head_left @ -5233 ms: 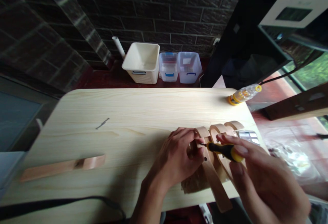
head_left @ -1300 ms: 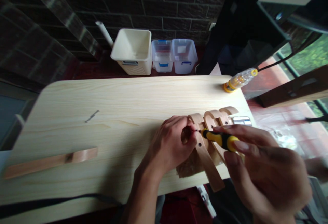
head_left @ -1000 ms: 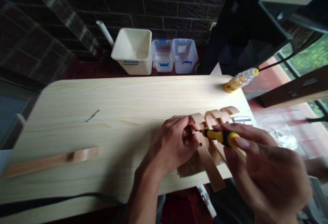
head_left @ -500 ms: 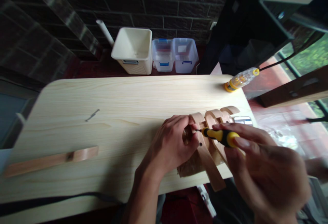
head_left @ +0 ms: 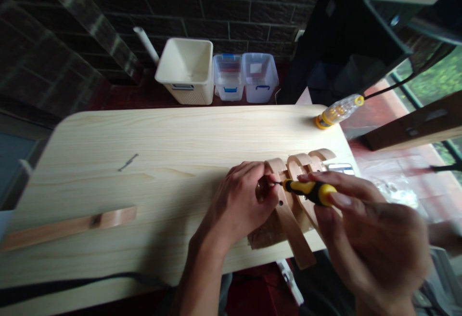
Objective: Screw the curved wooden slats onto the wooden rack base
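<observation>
My right hand point(head_left: 364, 229) is closed round a yellow-and-black screwdriver point(head_left: 306, 190), which points left. Its thin shaft reaches the front curved wooden strip point(head_left: 294, 236), just above a dark hole in the wood. Curled around that strip's left side, my left hand point(head_left: 241, 200) has thumb and fingertips close to the screwdriver's tip. Whether a screw sits at the tip is too small to tell. More curved wooden strips point(head_left: 299, 160) stand in a row behind, joined to the same wooden assembly, with brown wrapping point(head_left: 265, 234) beneath.
A loose wooden strip point(head_left: 68, 227) lies at the table's left, and small dark metal pieces point(head_left: 128, 162) lie nearer the middle. A clear, yellow-capped bit container point(head_left: 339, 111) stands at the back right corner. A phone point(head_left: 341, 168) lies behind my right hand. Bins point(head_left: 186, 65) stand beyond the table.
Both hands stay at the wooden assembly, with the screwdriver held in nearly the same place. The whole view has shifted slightly; nothing has been let go.
</observation>
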`<state>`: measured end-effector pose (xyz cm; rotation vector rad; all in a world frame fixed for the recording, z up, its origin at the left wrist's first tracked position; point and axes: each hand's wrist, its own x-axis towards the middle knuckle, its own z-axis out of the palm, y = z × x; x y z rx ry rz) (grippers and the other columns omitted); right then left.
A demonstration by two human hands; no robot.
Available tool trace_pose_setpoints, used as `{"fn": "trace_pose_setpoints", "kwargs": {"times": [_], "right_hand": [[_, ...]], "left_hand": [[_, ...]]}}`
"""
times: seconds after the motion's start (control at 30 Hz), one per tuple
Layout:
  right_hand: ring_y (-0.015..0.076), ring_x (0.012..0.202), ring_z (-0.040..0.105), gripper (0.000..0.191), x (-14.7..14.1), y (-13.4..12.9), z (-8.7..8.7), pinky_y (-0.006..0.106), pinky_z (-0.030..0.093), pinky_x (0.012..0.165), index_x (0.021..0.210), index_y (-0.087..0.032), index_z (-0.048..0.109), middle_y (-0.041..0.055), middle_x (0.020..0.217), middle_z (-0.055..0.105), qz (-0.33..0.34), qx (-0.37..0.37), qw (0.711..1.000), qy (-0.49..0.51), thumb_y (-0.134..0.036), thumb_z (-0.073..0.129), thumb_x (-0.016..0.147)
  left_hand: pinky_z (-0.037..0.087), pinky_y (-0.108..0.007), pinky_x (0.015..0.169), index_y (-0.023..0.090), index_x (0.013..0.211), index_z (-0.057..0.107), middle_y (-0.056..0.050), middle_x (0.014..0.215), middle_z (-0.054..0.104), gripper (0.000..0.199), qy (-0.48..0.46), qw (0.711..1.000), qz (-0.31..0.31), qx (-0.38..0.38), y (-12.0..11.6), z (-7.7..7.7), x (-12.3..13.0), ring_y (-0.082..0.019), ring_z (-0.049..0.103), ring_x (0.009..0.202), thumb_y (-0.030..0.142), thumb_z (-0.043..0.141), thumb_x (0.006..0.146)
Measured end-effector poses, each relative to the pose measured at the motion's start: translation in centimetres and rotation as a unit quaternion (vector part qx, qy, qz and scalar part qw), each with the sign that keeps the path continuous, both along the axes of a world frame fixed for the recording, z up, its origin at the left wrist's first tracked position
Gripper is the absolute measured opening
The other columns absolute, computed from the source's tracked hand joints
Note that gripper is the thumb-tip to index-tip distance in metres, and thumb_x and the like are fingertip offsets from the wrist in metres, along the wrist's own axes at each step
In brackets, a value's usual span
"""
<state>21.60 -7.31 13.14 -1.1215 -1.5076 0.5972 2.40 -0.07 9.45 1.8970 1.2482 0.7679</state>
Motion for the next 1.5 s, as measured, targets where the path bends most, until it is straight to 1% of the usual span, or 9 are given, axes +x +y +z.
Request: {"fn": "trace_pose_setpoints", "kwargs": {"times": [0.17,0.33,0.47,0.67,0.8,0.97,1.17,1.37,1.5], "right_hand": [[0.0273,0.131,0.078,0.05,-0.15,0.2,-0.17,0.042,0.072,0.104,0.131,-0.03,0.078,0.0064,0.141,0.077,-0.003,0.0,1.0,-0.01,0.003,0.077,0.093],[0.0317,0.133,0.078,0.046,-0.24,0.1,0.14,0.051,0.073,0.105,0.128,-0.029,0.076,0.0079,0.146,0.076,0.007,0.008,1.0,-0.021,0.001,0.075,0.094],[0.0308,0.129,0.08,0.042,0.14,-0.11,-0.04,0.047,0.074,0.101,0.126,-0.03,0.078,0.0077,0.14,0.079,-0.007,-0.003,0.999,-0.035,-0.003,0.079,0.095],[0.0271,0.131,0.078,0.05,0.34,0.21,-0.3,0.043,0.073,0.102,0.132,-0.031,0.077,0.0059,0.142,0.077,0.009,0.003,0.999,-0.044,0.001,0.079,0.094],[0.0306,0.131,0.078,0.05,-0.18,0.26,0.0,0.049,0.073,0.102,0.131,-0.031,0.076,0.0073,0.142,0.077,0.004,0.007,1.0,-0.019,0.002,0.076,0.094],[0.0325,0.133,0.078,0.049,-0.52,-0.01,0.2,0.054,0.072,0.105,0.132,-0.031,0.075,0.0086,0.149,0.074,-0.005,0.006,1.0,-0.003,0.002,0.071,0.096],[0.0286,0.129,0.079,0.045,0.03,0.05,-0.24,0.045,0.073,0.1,0.127,-0.031,0.077,0.0071,0.14,0.078,-0.01,0.004,1.0,-0.029,0.0,0.077,0.095],[0.0288,0.127,0.08,0.046,0.14,0.29,-0.24,0.045,0.074,0.098,0.128,-0.031,0.078,0.0072,0.14,0.078,-0.009,0.004,0.999,-0.044,-0.001,0.079,0.093],[0.0301,0.128,0.08,0.049,-0.15,0.27,0.03,0.047,0.074,0.099,0.13,-0.031,0.077,0.0073,0.141,0.078,-0.01,0.013,0.999,-0.032,0.002,0.076,0.093]], "left_hand": [[0.056,-0.041,0.096,0.025,0.096,0.065,-0.002,0.102,0.077,0.009,0.012,1.0,-0.005,0.009,0.08,-0.18,-0.08,-0.025,0.073,0.101,0.017,0.067,0.093],[0.055,-0.041,0.097,0.025,0.095,0.066,-0.002,0.101,0.077,0.005,0.009,1.0,-0.008,0.013,0.16,-0.46,-0.02,-0.025,0.073,0.1,0.021,0.068,0.094],[0.055,-0.041,0.097,0.025,0.097,0.067,-0.002,0.102,0.078,0.008,0.007,1.0,-0.009,0.006,0.16,-0.43,0.01,-0.025,0.073,0.101,0.019,0.068,0.093],[0.055,-0.04,0.096,0.025,0.098,0.067,-0.002,0.102,0.077,0.006,0.005,1.0,-0.008,0.008,0.1,-0.34,-0.12,-0.025,0.073,0.1,0.021,0.07,0.094],[0.055,-0.041,0.099,0.026,0.1,0.068,-0.002,0.106,0.079,0.008,-0.002,1.0,-0.01,0.006,0.06,-0.46,-0.16,-0.025,0.073,0.104,0.02,0.069,0.094],[0.055,-0.04,0.098,0.026,0.098,0.067,-0.002,0.105,0.078,0.008,0.0,1.0,-0.007,0.011,0.08,-0.62,-0.13,-0.024,0.073,0.102,0.019,0.067,0.094],[0.055,-0.039,0.098,0.025,0.099,0.067,-0.001,0.104,0.077,0.008,0.0,1.0,-0.011,0.001,0.09,-0.34,-0.08,-0.024,0.073,0.102,0.019,0.069,0.093],[0.056,-0.04,0.097,0.026,0.099,0.068,-0.002,0.104,0.079,0.008,-0.004,1.0,-0.009,0.001,0.15,-0.36,-0.05,-0.025,0.074,0.102,0.02,0.07,0.093],[0.055,-0.04,0.098,0.026,0.098,0.068,-0.001,0.104,0.078,0.008,-0.003,1.0,-0.008,0.005,0.18,-0.4,-0.04,-0.024,0.073,0.103,0.019,0.069,0.093]]}}
